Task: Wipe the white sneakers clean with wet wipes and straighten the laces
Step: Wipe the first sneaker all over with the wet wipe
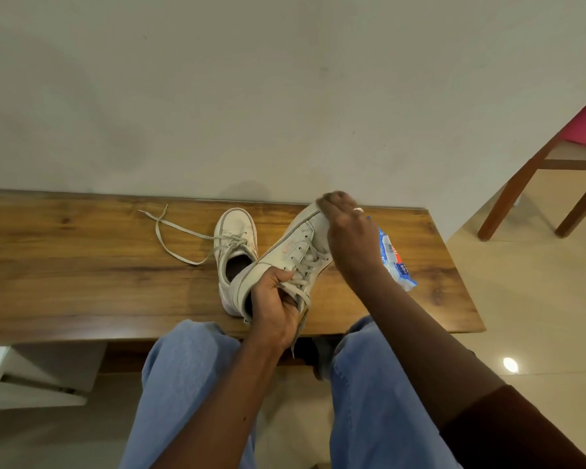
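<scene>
Two white sneakers are on a wooden table (82,265). One sneaker (236,231) stands flat, its laces (176,231) trailing loose to the left. The other sneaker (291,245) is tilted up, toe pointing away. My left hand (276,306) grips its heel and collar, with the lace ends hanging under my palm. My right hand (344,221) lies over the toe, fingers curled at the tip; a bit of white, maybe a wipe, shows under the blurred fingertips. A blue and white wet wipes pack (394,258) lies on the table behind my right wrist, partly hidden.
The table backs against a pale wall. A wooden chair (548,164) with a pink seat stands at the far right on the tiled floor. My knees in blue jeans (190,367) sit at the table's front edge. A white object (31,374) lies under the table at left.
</scene>
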